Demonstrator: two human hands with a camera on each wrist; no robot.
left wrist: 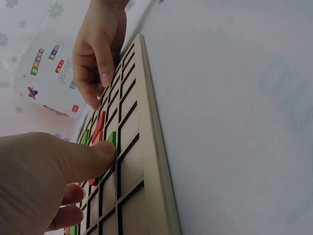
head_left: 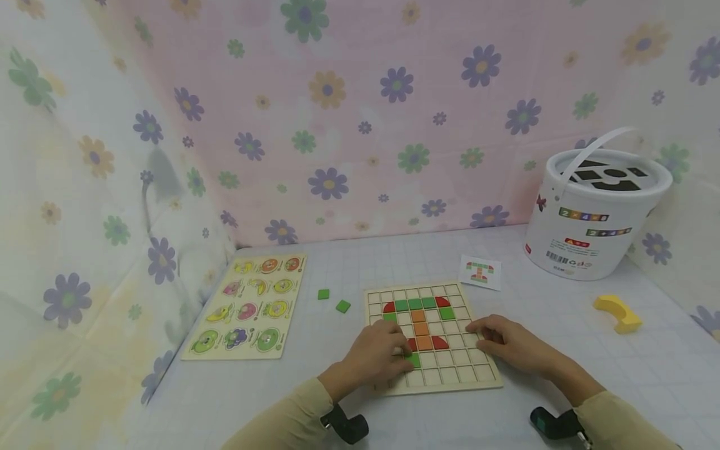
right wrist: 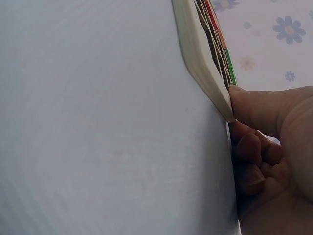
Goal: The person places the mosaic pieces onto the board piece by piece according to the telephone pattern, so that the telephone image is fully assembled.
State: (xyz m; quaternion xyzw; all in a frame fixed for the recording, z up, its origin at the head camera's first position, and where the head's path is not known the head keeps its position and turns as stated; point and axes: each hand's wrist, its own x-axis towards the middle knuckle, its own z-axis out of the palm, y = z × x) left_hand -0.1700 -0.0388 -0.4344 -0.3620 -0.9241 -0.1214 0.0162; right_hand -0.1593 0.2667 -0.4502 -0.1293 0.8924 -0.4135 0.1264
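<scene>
A wooden grid board [head_left: 472, 372] lies on the table, with red, green and orange tiles set in its squares. Over its lower left part, my left hand [head_left: 375, 355] pinches a green tile [head_left: 414, 360] by the thumb. In the left wrist view the thumb [left wrist: 95, 156] lies against that green tile [left wrist: 112, 138], and the index finger is hidden behind it. At the board's right edge, my right hand [head_left: 514, 344] grips the rim. The right wrist view has its thumb [right wrist: 254, 105] on the board's edge [right wrist: 203, 73] and the other fingers curled beside it.
Two loose green tiles [head_left: 343, 306] lie left of the board. A fruit puzzle board [head_left: 188, 352] is farther left. Behind the grid board sits a pattern card [head_left: 480, 272]. A white bucket [head_left: 596, 231] stands at the back right, near a yellow arch block [head_left: 619, 312].
</scene>
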